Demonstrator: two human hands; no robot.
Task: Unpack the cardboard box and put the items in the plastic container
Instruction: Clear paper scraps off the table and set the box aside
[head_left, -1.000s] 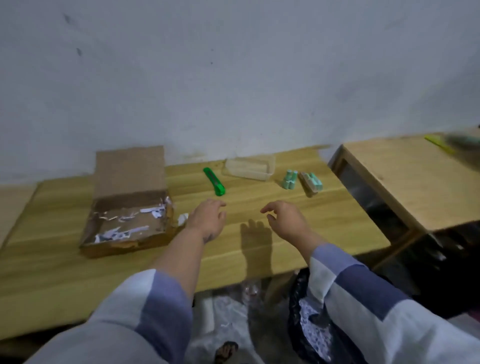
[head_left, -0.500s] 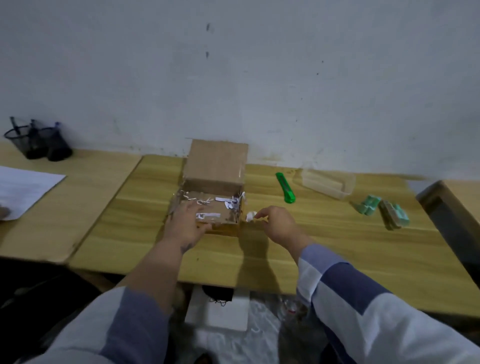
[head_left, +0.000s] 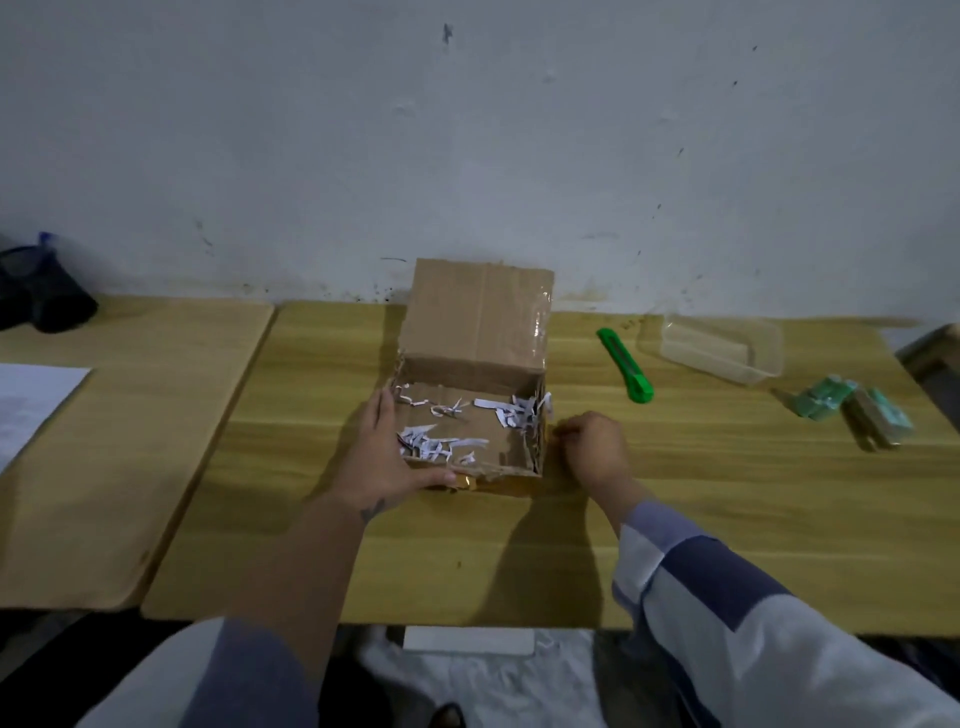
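Nearest, two sleeves in broad grey-blue and white blocks, soft cloth; left sleeve pushed up, bare forearm with a small dark mark by the wrist. Below the table edge, crinkled pale plastic sheeting on the floor.

Wooden table (head_left: 467, 551), smooth yellow grain, a second like it butted against its left side. On it, near the middle, cardboard box (head_left: 470, 410): brown, corrugated, torn along the rims, lid flap standing upright at the back with a glossy strip of clear tape. Inside, loose shredded paper (head_left: 447, 436), thin white curled strips on the bare cardboard floor.

Left hand (head_left: 382, 462) clasping the box's near left corner, fingers straight along the left wall, thumb laid along the front rim. Right hand (head_left: 592, 447) just beside the box's right wall, knuckles up, fingers curled under; whether anything is pinched in them cannot be told. Half a second ago a small white scrap showed at those fingertips; no longer visible. Box larger and more centred in view than before, left hand moved from the inside to the corner.

Farther right, green utility knife (head_left: 625, 371), slim hard plastic, lying at a slant. Beyond it, clear plastic container (head_left: 722, 348), rectangular, thin-walled, near the wall. Well right, green packets (head_left: 826, 402) and a tan-and-green pack (head_left: 880, 423), side by side.

Far left, white paper sheet (head_left: 31, 400) and dark mesh pen holder (head_left: 47, 291).
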